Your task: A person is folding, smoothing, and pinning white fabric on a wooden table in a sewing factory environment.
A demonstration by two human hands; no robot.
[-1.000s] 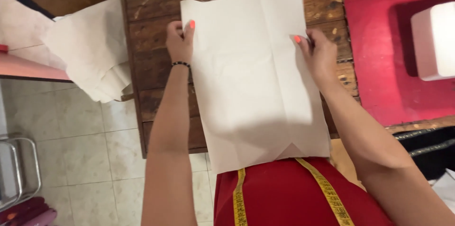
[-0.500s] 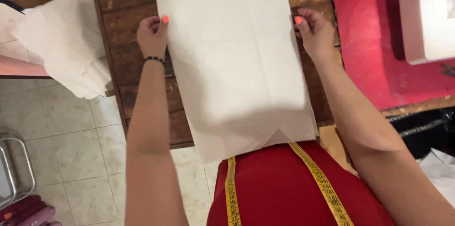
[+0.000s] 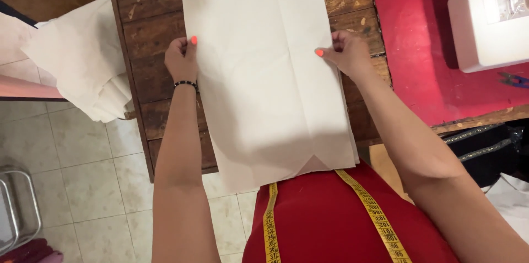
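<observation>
Pinching cream fabric edges — left hand, right hand — over wooden table.

The folded cream fabric now lies squarer on the worktop than a second ago, its tilt gone; the left hand sits lower along the fabric's left edge; the right hand has shifted with it, its thumb now pressing on top near the right edge.

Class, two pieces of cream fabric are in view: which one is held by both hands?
The flat, creased cream fabric on the wooden table, gripped at its edges by left hand and right hand. The other, crumpled piece lies untouched at the left.
</observation>
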